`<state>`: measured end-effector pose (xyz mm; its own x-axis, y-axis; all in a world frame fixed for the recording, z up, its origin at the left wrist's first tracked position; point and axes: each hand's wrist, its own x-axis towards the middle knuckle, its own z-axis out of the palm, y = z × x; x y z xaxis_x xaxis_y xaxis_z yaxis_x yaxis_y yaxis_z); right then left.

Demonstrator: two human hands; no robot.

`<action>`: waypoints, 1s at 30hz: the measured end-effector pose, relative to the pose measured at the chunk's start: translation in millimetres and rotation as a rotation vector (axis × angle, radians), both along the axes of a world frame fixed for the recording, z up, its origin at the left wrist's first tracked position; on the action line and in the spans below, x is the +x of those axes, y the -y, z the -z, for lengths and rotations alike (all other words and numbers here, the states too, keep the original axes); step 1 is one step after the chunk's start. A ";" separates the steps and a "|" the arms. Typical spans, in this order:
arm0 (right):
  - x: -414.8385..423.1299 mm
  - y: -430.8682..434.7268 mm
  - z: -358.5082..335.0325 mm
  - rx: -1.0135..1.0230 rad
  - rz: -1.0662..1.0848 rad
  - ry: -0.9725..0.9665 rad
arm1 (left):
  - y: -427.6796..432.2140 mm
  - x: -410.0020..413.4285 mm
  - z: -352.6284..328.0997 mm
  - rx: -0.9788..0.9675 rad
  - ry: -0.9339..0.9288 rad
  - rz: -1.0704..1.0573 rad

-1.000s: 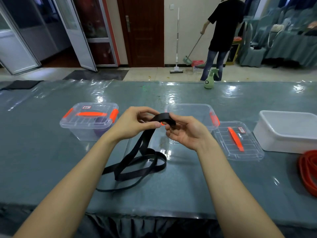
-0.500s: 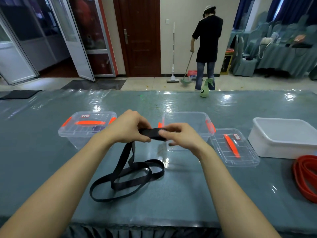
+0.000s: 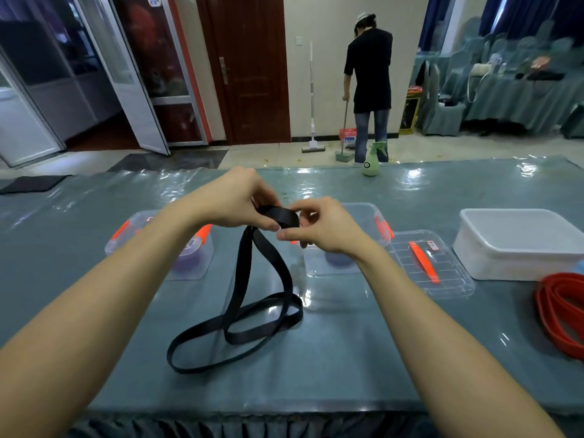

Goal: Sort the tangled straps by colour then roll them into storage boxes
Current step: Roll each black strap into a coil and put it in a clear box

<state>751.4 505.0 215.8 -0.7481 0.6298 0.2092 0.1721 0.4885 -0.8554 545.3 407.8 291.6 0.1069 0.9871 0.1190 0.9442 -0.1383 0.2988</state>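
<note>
Inside what looks like a function hall: a long desk [image 3: 442, 191] draped in teal cloth under clear plastic, with cloth-covered chairs [image 3: 439, 105] and a skirted table [image 3: 521, 102] below blue curtains [image 3: 493, 14] at back right. Beyond, on the tiled floor [image 3: 252, 153], a person [image 3: 368, 64] sweeping with a broom [image 3: 344, 156]. A mop [image 3: 313, 149] propped beside a brown wooden door [image 3: 252, 67], glass doors [image 3: 132, 74] at left.

**Beyond the Tabletop**

A pale green plastic spray bottle [image 3: 371, 163] stands at the far edge of the grey-green, plastic-covered tabletop [image 3: 347, 358], at 1 o'clock. Behind it a person in a black top [image 3: 369, 71] stands on the tiled floor [image 3: 252, 156], holding a broom [image 3: 344, 155]. A white-handled mop [image 3: 312, 90] stands against the wall at 12 o'clock, beside a dark brown wooden door [image 3: 252, 67].
</note>
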 end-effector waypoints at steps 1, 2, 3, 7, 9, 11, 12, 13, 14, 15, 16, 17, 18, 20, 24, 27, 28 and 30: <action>0.6 -0.4 -1.3 -0.021 0.000 -0.053 | 0.9 -2.2 0.2 0.009 0.041 0.005; 1.7 -1.1 -3.0 -0.053 0.002 -0.116 | 2.2 -5.1 0.4 0.017 0.098 0.005; 3.2 -2.6 -5.1 -0.091 -0.001 -0.182 | 3.9 -8.1 1.0 0.020 0.173 0.004; 4.5 -9.0 -12.7 -0.141 -0.026 -0.349 | 8.4 -11.9 9.9 0.049 0.485 -0.003; 2.2 -9.8 -14.1 -0.155 -0.020 -0.376 | 8.7 -7.2 18.9 0.077 0.644 -0.009; 0.0 -10.4 -12.5 -0.209 -0.033 -0.393 | 7.4 -4.0 26.4 0.113 0.743 -0.015; -0.8 -10.7 -11.0 -0.245 -0.048 -0.396 | 6.4 -3.5 29.0 0.129 0.765 -0.016; -1.5 -11.5 -9.8 -0.276 -0.064 -0.398 | 5.5 -3.6 30.3 0.140 0.774 -0.016; -2.6 -12.6 -8.7 -0.297 -0.079 -0.399 | 4.8 -4.3 30.1 0.144 0.772 -0.018; -3.5 -13.5 -7.9 -0.306 -0.091 -0.396 | 4.2 -5.3 29.0 0.140 0.757 -0.020; -4.7 -14.2 -7.7 -0.305 -0.096 -0.386 | 3.6 -6.7 27.5 0.127 0.727 -0.022; -5.9 -14.5 -7.3 -0.291 -0.092 -0.367 | 3.3 -8.5 25.5 0.113 0.684 -0.023; -7.1 -14.7 -7.3 -0.267 -0.082 -0.343 | 3.2 -10.7 23.1 0.104 0.639 -0.024; -9.4 -15.3 -8.1 -0.220 -0.064 -0.300 | 2.8 -15.3 17.3 0.104 0.582 -0.018; -13.5 -19.9 -8.0 -0.210 -0.075 -0.289 | -0.4 -19.1 11.8 0.085 0.525 -0.019; -17.7 -21.0 -1.7 -0.263 -0.124 -0.305 | -1.5 -20.7 11.8 0.077 0.481 -0.030; -19.2 -20.6 0.4 -0.274 -0.131 -0.303 | -1.5 -21.5 11.2 0.073 0.466 -0.032; -22.5 -19.1 2.9 -0.299 -0.125 -0.317 | -1.8 -23.0 9.8 0.063 0.439 -0.036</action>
<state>728.9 524.0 212.8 -0.7504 0.6065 0.2628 -0.1656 0.2124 -0.9630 522.2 409.6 281.7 -0.0018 0.9787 0.2051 0.7340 -0.1380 0.6650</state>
